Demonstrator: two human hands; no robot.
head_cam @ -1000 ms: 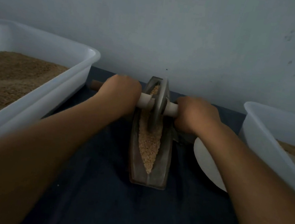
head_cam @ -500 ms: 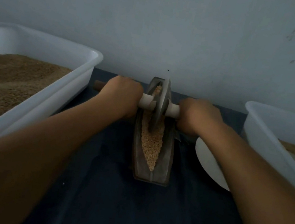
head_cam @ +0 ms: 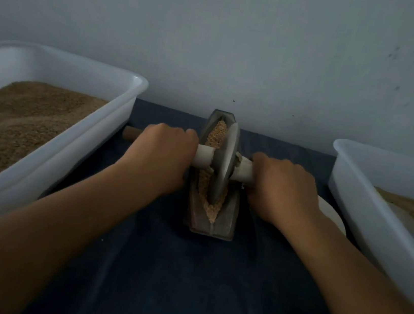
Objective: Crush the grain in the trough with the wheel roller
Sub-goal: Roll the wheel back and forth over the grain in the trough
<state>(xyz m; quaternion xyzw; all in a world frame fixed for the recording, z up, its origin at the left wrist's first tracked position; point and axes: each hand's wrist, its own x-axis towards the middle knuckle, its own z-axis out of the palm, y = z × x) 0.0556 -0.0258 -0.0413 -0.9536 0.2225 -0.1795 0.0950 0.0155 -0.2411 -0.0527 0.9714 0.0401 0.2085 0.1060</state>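
Grey metal wheel roller (head_cam: 222,163) stands upright in the narrow boat-shaped trough (head_cam: 210,218) amid tan grain (head_cam: 213,208), and we wrap left hand (head_cam: 159,158) and right hand (head_cam: 282,191) fingers around its pale axle so weight bears evenly.

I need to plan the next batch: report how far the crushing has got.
Done: the trough is loaded. In hand: the left hand and right hand grip the axle, and the wheel roller stands in the grain. Left: the grain on both sides of the wheel looks whole, so most of the crushing remains.
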